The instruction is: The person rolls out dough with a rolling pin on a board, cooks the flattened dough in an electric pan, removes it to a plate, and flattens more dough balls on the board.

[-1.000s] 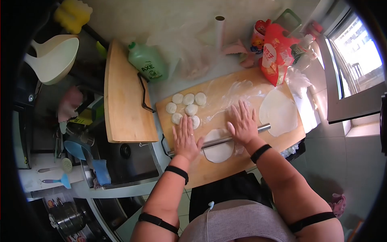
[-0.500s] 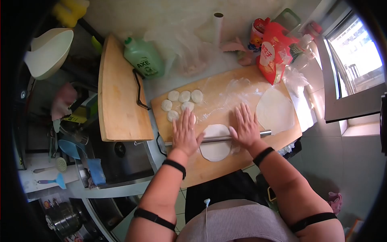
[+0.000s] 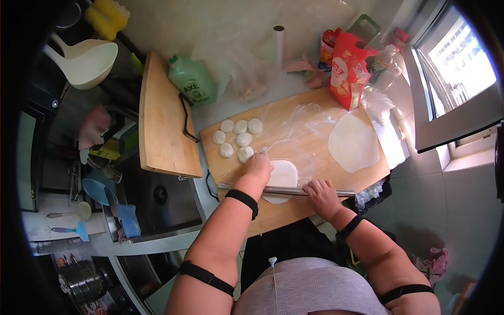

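Observation:
A metal rolling pin (image 3: 286,190) lies across a flattened dough sheet (image 3: 283,172) near the front of the wooden board (image 3: 294,123). My right hand (image 3: 322,197) is curled over the pin's right part. At the sheet's upper left edge is my left hand (image 3: 258,167), its fingers pinched together beside the small dough rounds; what they hold, if anything, is too small to tell. Several dough rounds (image 3: 243,139) sit on the board's left side. A larger thin dough sheet (image 3: 354,144) lies flat at the right. White flour is smeared over the board's middle.
A second board (image 3: 167,121) with a black handle stands left, beside a green bottle (image 3: 192,81). Behind the work board are plastic film, a cardboard-cored roll (image 3: 279,47) and a red bag (image 3: 348,71). The sink (image 3: 163,197) is at left, an open window (image 3: 462,58) at right.
Both hands were spread flat over the pin. My left hand has left it and pinched near the sheet; my right hand has moved nearer my body and curled. The pin has shifted toward me.

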Demonstrator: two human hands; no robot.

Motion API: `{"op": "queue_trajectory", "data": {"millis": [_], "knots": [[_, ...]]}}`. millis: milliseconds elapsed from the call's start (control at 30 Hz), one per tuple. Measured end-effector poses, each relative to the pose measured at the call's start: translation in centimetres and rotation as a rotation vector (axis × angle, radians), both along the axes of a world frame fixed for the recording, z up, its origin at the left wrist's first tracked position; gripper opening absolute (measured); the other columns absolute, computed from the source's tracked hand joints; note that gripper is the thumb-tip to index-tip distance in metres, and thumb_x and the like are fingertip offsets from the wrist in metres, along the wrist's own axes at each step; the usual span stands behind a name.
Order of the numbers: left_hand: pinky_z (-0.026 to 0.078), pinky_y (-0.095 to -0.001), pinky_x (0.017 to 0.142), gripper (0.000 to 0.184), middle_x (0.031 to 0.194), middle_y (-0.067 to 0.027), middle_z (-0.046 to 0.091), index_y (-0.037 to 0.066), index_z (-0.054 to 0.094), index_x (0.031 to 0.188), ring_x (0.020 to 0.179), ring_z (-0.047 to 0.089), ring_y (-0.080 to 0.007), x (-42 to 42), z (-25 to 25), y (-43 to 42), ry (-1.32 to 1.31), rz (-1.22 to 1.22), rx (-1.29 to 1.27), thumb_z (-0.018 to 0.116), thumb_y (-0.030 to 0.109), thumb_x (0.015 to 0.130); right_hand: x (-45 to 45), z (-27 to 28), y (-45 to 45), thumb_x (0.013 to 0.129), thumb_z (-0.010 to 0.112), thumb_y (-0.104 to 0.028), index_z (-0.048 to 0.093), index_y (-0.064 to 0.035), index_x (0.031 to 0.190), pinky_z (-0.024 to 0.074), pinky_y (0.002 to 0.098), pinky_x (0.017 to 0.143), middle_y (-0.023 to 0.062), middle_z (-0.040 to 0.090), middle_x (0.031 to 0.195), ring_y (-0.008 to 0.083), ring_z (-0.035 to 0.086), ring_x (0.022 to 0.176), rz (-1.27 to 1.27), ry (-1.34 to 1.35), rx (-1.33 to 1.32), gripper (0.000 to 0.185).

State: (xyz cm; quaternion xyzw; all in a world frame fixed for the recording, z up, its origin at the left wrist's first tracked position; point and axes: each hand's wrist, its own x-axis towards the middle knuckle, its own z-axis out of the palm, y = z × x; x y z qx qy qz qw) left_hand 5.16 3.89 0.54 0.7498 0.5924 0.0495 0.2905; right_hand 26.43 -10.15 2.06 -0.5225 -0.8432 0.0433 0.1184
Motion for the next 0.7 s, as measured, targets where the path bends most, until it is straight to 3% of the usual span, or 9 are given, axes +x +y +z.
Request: {"op": "queue_trajectory", "data": {"millis": [200,300,367,433,500,533,567,633,700], "knots": [[0.05,-0.0415,0.076,0.022,0.084,-0.015,0.065,0.004,0.061,0.084,0.084,0.064,-0.0313,-0.7,-0.7,0.2,0.1,-0.193,-0.001,0.072,0.021,0.076,1.0,0.6,-3.0,0.078,0.058,-0.015,0.062,-0.011,0.1,0.0415,0.0349,0.08,0.002,0.057,0.092,0.0203,0.056,0.09,-0.004,0.037,-0.035,0.022],[0.052,-0.0389,0.064,0.025,0.078,-0.0125,0.063,0.003,0.054,0.083,0.072,0.064,-0.0276,-3.2,-3.1,-1.4,-0.112,0.123,-0.011,0.073,0.017,0.075,1.1,0.6,-3.8,0.077,0.059,-0.014,0.062,-0.0121,0.099,0.0419,0.0351,0.079,0.0015,0.056,0.09,0.0202,0.056,0.089,-0.02,0.062,-0.059,0.022],[0.052,-0.0445,0.078,0.031,0.087,-0.0195,0.064,0.001,0.05,0.095,0.087,0.064,-0.036,-4.6,-1.4,-4.1,-0.1,0.298,-0.206,0.071,0.016,0.077,1.2,0.7,-4.0,0.076,0.059,-0.014,0.063,-0.0125,0.098,0.042,0.0353,0.079,0.0013,0.056,0.089,0.0202,0.056,0.089,-0.029,0.081,-0.068,0.023],[0.051,-0.0459,0.077,0.042,0.087,-0.021,0.063,0.002,0.047,0.105,0.084,0.064,-0.0387,-4.5,2.2,-7.3,-0.26,0.34,-0.494,0.074,0.016,0.075,1.3,0.5,-4.1,0.075,0.06,-0.015,0.063,-0.0129,0.099,0.0423,0.0352,0.079,0.0012,0.056,0.09,0.02,0.056,0.09,-0.014,0.097,-0.069,0.025],[0.051,-0.0381,0.058,0.04,0.077,-0.01,0.059,0.002,0.043,0.103,0.071,0.063,-0.0273,-6.3,-0.9,-9.9,-0.079,0.154,-0.191,0.073,0.012,0.079,1.1,0.1,-4.2,0.075,0.06,-0.015,0.062,-0.0126,0.1,0.0423,0.0352,0.08,0.0013,0.056,0.091,0.0201,0.055,0.09,0.016,0.094,-0.066,0.025],[0.052,-0.0405,0.067,0.041,0.086,-0.0124,0.06,0.002,0.044,0.103,0.081,0.064,-0.0298,-5.6,2.6,-10.6,-0.014,0.181,-0.185,0.074,0.016,0.079,1.1,0.0,-4.2,0.074,0.061,-0.015,0.062,-0.0124,0.1,0.0423,0.0352,0.081,0.0014,0.056,0.092,0.0202,0.055,0.091,0.042,0.086,-0.062,0.026],[0.052,-0.0405,0.067,0.041,0.086,-0.0124,0.06,0.002,0.044,0.103,0.081,0.064,-0.0298,-5.9,2.4,-11.1,-0.015,0.182,-0.187,0.074,0.016,0.079,1.1,0.1,-4.0,0.074,0.061,-0.015,0.062,-0.0124,0.1,0.0423,0.0352,0.081,0.0014,0.056,0.092,0.0202,0.055,0.091,0.043,0.085,-0.064,0.026],[0.043,-0.0487,0.09,0.044,0.112,-0.0175,0.055,0.003,0.045,0.108,0.107,0.055,-0.034,-6.9,1.6,-13.2,0.061,0.098,0.227,0.073,0.019,0.078,0.7,0.3,-3.4,0.075,0.061,-0.016,0.063,-0.0119,0.103,0.0422,0.0354,0.081,0.0024,0.056,0.093,0.0206,0.055,0.091,0.063,0.086,-0.036,0.029],[0.035,-0.0498,0.099,0.049,0.125,-0.0183,0.048,0.003,0.045,0.116,0.119,0.046,-0.0344,-7.4,1.1,-14.3,0.054,0.074,0.265,0.071,0.022,0.079,0.1,0.2,-2.5,0.074,0.062,-0.014,0.062,-0.0118,0.105,0.0419,0.036,0.083,0.0032,0.056,0.095,0.0212,0.055,0.093,0.048,0.082,-0.053,0.032]]}}
